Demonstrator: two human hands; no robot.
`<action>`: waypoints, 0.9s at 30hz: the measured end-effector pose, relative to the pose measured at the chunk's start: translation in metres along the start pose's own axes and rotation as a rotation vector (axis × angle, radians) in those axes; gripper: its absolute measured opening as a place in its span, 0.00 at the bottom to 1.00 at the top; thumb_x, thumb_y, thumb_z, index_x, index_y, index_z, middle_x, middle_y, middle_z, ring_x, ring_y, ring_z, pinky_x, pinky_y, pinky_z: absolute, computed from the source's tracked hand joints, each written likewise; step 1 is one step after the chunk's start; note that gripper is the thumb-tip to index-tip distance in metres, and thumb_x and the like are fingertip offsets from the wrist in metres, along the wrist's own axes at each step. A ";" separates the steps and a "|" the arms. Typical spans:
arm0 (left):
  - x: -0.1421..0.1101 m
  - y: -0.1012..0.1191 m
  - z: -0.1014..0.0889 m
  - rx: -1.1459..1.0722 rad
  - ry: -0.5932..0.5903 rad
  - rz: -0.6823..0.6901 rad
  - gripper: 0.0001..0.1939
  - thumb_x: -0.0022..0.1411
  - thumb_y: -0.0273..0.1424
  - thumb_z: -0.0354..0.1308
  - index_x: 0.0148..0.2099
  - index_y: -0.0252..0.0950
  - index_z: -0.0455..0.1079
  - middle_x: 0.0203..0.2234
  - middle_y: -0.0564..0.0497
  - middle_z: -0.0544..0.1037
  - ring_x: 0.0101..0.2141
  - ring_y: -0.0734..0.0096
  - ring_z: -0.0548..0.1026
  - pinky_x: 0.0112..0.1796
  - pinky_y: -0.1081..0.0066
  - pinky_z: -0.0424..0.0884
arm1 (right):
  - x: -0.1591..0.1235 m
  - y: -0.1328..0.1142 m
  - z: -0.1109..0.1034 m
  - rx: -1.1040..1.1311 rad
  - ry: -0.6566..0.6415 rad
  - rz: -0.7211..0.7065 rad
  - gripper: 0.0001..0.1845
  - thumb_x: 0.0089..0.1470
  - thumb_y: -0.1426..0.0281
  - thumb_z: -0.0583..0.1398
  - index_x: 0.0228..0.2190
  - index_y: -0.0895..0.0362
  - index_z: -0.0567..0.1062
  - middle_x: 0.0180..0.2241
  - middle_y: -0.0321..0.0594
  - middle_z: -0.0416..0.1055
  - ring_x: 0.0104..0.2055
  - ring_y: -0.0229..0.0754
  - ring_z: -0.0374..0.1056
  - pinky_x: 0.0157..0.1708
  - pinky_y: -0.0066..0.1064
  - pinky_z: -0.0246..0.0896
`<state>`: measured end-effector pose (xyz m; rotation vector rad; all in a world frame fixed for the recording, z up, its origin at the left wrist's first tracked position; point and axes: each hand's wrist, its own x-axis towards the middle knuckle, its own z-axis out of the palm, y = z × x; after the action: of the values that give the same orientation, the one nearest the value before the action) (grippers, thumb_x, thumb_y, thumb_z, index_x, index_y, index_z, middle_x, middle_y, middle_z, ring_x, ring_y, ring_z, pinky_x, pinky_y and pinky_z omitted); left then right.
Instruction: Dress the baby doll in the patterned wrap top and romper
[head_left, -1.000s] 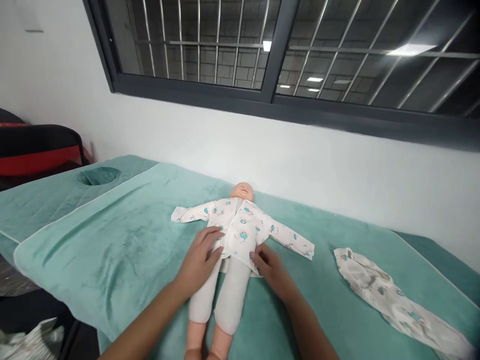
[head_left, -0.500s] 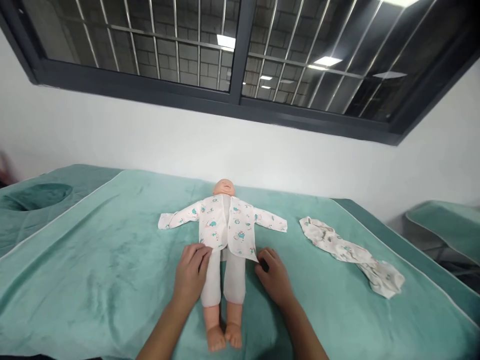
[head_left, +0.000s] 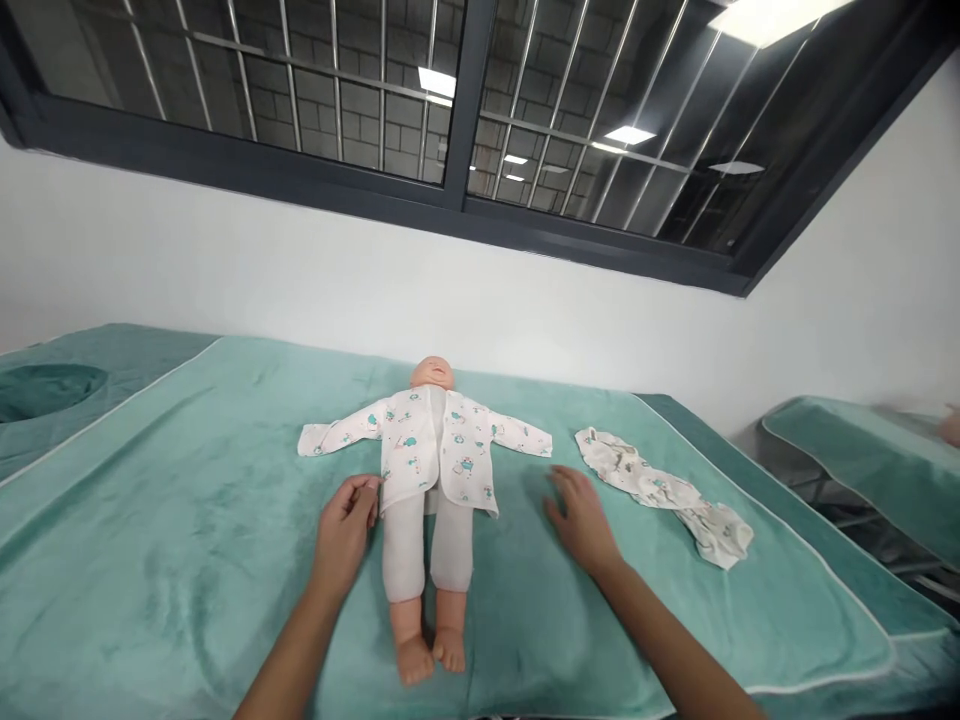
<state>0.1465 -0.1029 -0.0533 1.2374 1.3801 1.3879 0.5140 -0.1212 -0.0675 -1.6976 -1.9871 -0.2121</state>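
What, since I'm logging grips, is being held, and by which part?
The left hand is at the side edge of the jacket, near its hem; whether it grips is unclear. The right hand holds nothing.

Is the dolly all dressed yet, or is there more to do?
Partly, I think. The patterned jacket looks done at the sleeves, spread out on the doll. The left hand is at the jacket's edge; the right hand is away from it. The front gapes, so closing it is probably left. Another patterned garment lies crumpled nearby.

Doll [head_left: 433, 373] lies face-up on green cloth [head_left: 240, 520], patterned jacket [head_left: 405, 445] open.
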 end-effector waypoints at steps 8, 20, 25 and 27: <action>0.000 0.004 0.012 0.120 0.040 -0.021 0.18 0.58 0.46 0.55 0.36 0.35 0.72 0.23 0.52 0.73 0.27 0.67 0.68 0.29 0.71 0.65 | 0.012 0.086 -0.015 -0.460 0.121 0.432 0.17 0.60 0.68 0.51 0.43 0.62 0.75 0.48 0.55 0.73 0.53 0.57 0.64 0.57 0.51 0.49; -0.015 0.005 0.022 0.161 0.071 0.084 0.14 0.60 0.42 0.55 0.37 0.36 0.73 0.34 0.49 0.79 0.36 0.63 0.74 0.39 0.68 0.68 | 0.012 0.009 -0.018 0.376 0.078 0.116 0.16 0.58 0.56 0.56 0.36 0.54 0.75 0.39 0.47 0.76 0.42 0.52 0.69 0.45 0.43 0.62; -0.023 0.025 0.029 0.102 -0.073 0.123 0.14 0.61 0.40 0.55 0.43 0.37 0.73 0.38 0.49 0.78 0.40 0.63 0.74 0.41 0.67 0.69 | 0.059 -0.112 -0.040 0.770 -0.166 -0.001 0.12 0.59 0.57 0.58 0.35 0.52 0.75 0.34 0.38 0.73 0.37 0.45 0.66 0.41 0.37 0.60; -0.023 0.038 0.029 0.087 -0.197 0.177 0.20 0.58 0.38 0.60 0.52 0.39 0.69 0.47 0.48 0.76 0.47 0.61 0.73 0.47 0.64 0.68 | 0.078 -0.151 -0.044 0.911 -0.279 -0.075 0.12 0.60 0.58 0.57 0.36 0.53 0.74 0.36 0.36 0.72 0.40 0.44 0.66 0.44 0.35 0.59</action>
<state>0.1829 -0.1223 -0.0202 1.5419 1.2295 1.2945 0.3748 -0.1028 0.0390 -1.0800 -1.8754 0.8247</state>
